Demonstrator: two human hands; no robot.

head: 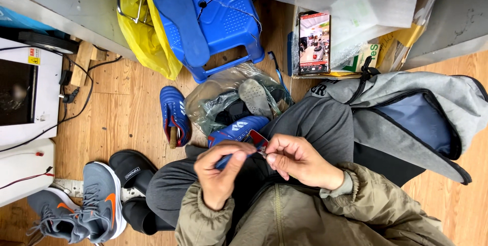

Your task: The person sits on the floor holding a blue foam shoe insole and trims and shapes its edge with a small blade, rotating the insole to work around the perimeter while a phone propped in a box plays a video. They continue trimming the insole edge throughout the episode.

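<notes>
White machines [25, 98] with black and red wires are seen at the far left, on the wooden floor [127, 103]. Grey shoes with orange marks [84, 210] are found just below them, next to black slippers [133, 171]. A yellow bag [140, 30] and a blue plastic stool [218, 12] are seen higher up, and a blue insole [180, 17] is laid across the stool. A blue shoe [175, 115] is stood on the floor below the stool. A clear plastic bag [223, 91] with more shoes inside is placed beside it. A blue and white shoe [239, 129] is rested on the lap, just above the hands. The left hand [221, 172] is closed around a thin blue tool [226, 160]. The right hand [297, 160] is pinched shut, with its fingertips on a small red piece [258, 140] at the shoe. The two hands are held close together, almost touching. A phone with a lit screen [314, 42] is propped up higher, against a box. A grey bag with an open zip [417, 114] is laid at the right.
</notes>
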